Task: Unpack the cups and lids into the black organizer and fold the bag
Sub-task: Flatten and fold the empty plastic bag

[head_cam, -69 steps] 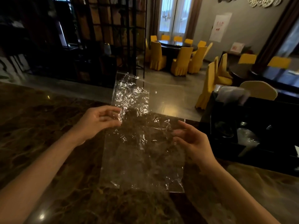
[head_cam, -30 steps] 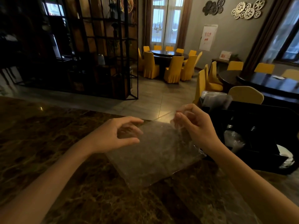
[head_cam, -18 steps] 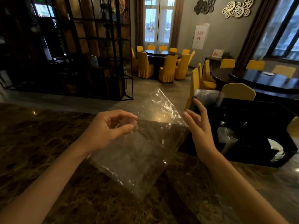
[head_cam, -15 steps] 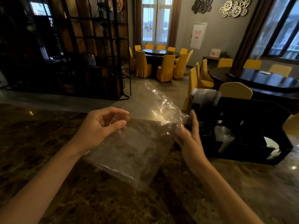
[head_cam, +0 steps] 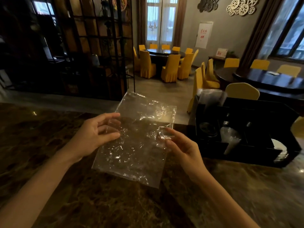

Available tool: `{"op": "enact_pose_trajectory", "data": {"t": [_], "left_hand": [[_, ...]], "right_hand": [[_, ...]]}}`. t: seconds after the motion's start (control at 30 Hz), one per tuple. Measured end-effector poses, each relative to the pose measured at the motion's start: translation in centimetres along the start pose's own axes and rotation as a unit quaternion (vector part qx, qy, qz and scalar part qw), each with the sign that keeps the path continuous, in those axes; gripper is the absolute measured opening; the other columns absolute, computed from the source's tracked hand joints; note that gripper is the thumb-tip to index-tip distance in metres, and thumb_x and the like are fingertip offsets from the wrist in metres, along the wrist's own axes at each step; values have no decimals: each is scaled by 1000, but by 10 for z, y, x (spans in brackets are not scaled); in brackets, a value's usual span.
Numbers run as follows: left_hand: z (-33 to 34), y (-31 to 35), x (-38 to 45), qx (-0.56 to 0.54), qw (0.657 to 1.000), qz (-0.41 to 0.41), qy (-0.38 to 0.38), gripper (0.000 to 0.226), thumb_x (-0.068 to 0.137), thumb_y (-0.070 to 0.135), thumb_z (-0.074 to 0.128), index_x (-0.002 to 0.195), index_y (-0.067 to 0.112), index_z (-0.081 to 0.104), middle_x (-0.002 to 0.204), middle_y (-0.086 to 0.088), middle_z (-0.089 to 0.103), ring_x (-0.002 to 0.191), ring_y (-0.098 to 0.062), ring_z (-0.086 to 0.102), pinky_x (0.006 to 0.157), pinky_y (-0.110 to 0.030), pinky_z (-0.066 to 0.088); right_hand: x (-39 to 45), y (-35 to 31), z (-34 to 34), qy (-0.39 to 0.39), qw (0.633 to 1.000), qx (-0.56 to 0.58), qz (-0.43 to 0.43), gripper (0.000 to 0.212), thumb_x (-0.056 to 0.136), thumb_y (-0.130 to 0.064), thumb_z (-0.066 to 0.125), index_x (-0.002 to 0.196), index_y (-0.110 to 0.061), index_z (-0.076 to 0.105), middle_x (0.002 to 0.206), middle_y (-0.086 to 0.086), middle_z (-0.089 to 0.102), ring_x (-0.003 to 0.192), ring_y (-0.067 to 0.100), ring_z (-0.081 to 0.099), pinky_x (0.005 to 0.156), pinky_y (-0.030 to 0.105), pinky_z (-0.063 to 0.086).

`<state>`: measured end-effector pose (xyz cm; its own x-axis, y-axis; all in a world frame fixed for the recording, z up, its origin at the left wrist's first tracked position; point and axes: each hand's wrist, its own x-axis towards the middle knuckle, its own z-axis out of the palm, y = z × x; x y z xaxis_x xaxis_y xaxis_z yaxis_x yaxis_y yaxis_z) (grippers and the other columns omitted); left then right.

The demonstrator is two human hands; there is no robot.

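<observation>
A clear, crinkled plastic bag (head_cam: 136, 145) hangs flat above the dark marble counter (head_cam: 115, 203), held between both hands. My left hand (head_cam: 93, 137) pinches its left edge between thumb and fingers. My right hand (head_cam: 179, 145) pinches its right edge with the fingertips. The black organizer (head_cam: 256, 129) stands on the counter to the right. Inside it are a stack of clear cups (head_cam: 230, 139), round lids (head_cam: 207, 129) in a left compartment and white lids (head_cam: 279, 150) at its right end. A clear wrapped stack (head_cam: 210, 96) rises at its back left corner.
The counter's far edge runs just behind the bag. Beyond it lies a dining room with yellow-covered chairs (head_cam: 171, 68) around dark round tables. A black metal shelving screen (head_cam: 92, 46) stands at the back left.
The bag has been opened out from a tilted, partly folded sheet to a flat one facing me. My right hand moved from its top edge to its right edge.
</observation>
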<state>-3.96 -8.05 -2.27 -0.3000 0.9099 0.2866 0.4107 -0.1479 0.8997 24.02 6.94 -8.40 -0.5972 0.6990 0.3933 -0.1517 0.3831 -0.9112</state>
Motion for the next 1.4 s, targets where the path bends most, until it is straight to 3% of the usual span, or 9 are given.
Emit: {"op": "enact_pose_trajectory", "data": {"t": [0.23,0.4,0.57,0.7,0.9,1.0,1.17,1.3,1.4], "left_hand": [[-4,4,-8,112,992,3,51,48,76,22,81,115,48,68,105,21,71,102,2,68,89,-23,53],[2,8,-11,175,982,19,74,37,78,23,81,103,47,70,100,29,69,97,8,65,84,-21,51],[3,11,-10,239,965,51,90,21,77,34,80,89,47,70,104,20,59,100,5,57,80,-15,44],[-2,18,-10,226,970,50,76,16,74,48,72,86,39,74,121,19,60,119,-3,54,101,-33,44],[8,33,-8,186,980,70,28,11,76,44,72,87,41,71,96,26,69,92,6,65,70,-10,51],[22,36,-1,189,979,76,-14,15,80,29,79,86,40,71,96,27,69,93,7,65,74,-3,48],[33,37,2,147,985,90,-7,26,80,38,77,105,38,69,96,20,75,93,1,70,77,-16,55],[28,25,-4,141,989,47,-3,27,79,55,67,102,41,69,99,22,73,94,3,68,74,-16,52],[25,13,-10,120,992,37,2,22,80,55,66,93,38,73,94,19,73,88,-1,70,72,-14,55]], "right_hand": [[9,-8,-13,-13,999,-34,1,58,87,-10,77,142,-18,60,118,-3,77,112,14,74,96,26,59],[11,-15,-13,-6,991,-127,-30,64,78,-33,82,138,-19,65,108,-9,75,103,10,74,91,25,60],[11,-21,-10,21,963,-261,-67,28,85,-33,79,112,-27,78,96,-11,69,89,9,67,78,33,62],[12,-24,-17,-20,965,-259,-27,27,85,-47,70,106,-31,78,106,-8,66,96,8,65,80,37,61],[23,-39,-17,-134,933,-332,-13,74,82,-71,68,145,-36,53,143,-17,50,134,7,46,111,34,48],[36,-54,11,-163,888,-421,-91,80,86,-77,62,153,-37,44,151,-16,48,140,5,41,114,30,38],[50,-65,44,-217,880,-389,-163,21,101,-41,66,107,-21,72,74,-23,55,66,-8,57,59,11,42],[50,-57,41,-165,917,-337,-134,24,99,-40,68,94,-18,77,64,-15,57,59,5,58,53,13,41],[44,-52,30,-191,928,-308,-83,11,94,-41,72,84,-43,67,72,-22,67,64,-1,64,57,11,48]]}}
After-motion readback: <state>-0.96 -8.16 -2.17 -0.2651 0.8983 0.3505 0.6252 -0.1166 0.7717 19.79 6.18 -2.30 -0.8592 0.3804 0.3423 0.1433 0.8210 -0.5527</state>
